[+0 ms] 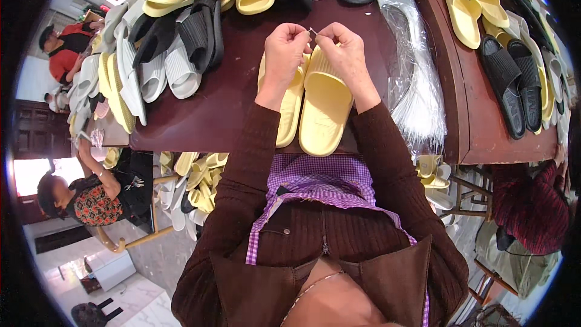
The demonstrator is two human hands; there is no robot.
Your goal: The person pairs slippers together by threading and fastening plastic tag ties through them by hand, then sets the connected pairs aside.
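A pair of pale yellow slide sandals (pixel 325 109) lies side by side before me, heels at the table's near edge. Above their ribbed straps, my left hand (pixel 286 54) and my right hand (pixel 342 54) come close together, thumbs against forefingers. Both pinch a thin white tie (pixel 312 33), of which only a short bit shows between the fingertips. My left hand and wrist cover part of the left slide. Just right of my right arm lies a see-through plastic bag (pixel 411 66) with a bundle of long, fine white ties in it.
Yellow, black, grey and white slides (pixel 181 36) are heaped along the left and far edges of the dark red table (pixel 200 118). More, including a black pair (pixel 511 79), cover an adjoining table at right. People sit at left (pixel 100 197) and right (pixel 529 206).
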